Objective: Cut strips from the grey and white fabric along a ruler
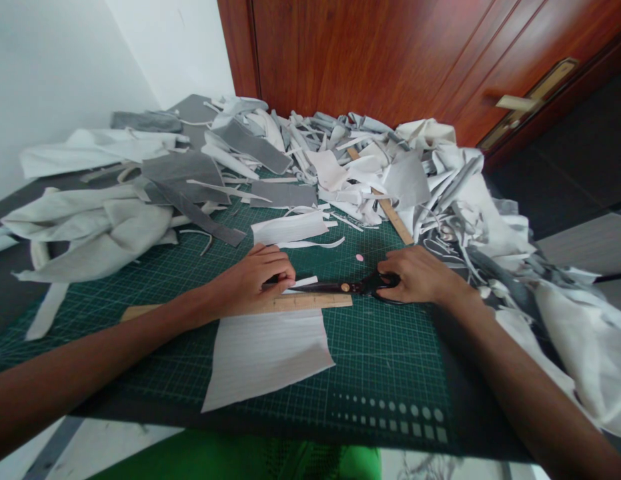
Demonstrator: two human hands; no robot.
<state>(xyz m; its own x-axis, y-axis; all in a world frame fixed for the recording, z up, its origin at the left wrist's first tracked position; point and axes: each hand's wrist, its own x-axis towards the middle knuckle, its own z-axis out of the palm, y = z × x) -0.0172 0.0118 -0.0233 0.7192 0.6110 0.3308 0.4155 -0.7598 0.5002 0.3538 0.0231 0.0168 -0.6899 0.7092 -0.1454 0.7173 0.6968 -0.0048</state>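
Observation:
My right hand (414, 275) is closed around the black handles of a pair of scissors (346, 288), whose blades point left across the mat. At the blade tips, my left hand (270, 275) is closed with its fingers pinched together on a narrow white strip (306, 282); the fingers partly hide it, and a dark piece shows between them. Just below the blades lies a wooden ruler (310, 303), passing under my left wrist. A pale ribbed piece of fabric (273, 357) lies flat against the ruler's near side.
A green cutting mat (390, 353) covers the table. Heaps of white and grey fabric scraps (260, 143) line the back, left and right. Another wooden ruler (394, 217) lies partly under scraps. A small pink piece (359, 257) rests beyond the scissors. Behind stands a wooden door (350, 60).

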